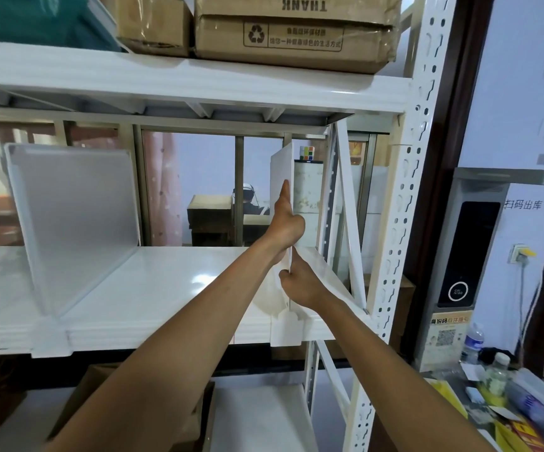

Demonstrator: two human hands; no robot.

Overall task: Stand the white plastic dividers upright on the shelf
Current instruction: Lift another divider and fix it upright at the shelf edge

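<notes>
At the right end of the middle shelf (166, 282), the left hand (285, 223) lies flat against the divider (280, 168), index finger pointing up its face, while the right hand (300, 282) pinches the panel's near edge low down, fingers closed on it. The divider stands almost upright, seen nearly edge-on, its foot clip (287, 329) hooked over the shelf's front lip. It looks like thin, light, fairly stiff plastic, smooth and likely to flex or slip, so holding near the base and steadying the face seems wise. Well apart to the left, a second divider (75, 210) already stands upright.
</notes>
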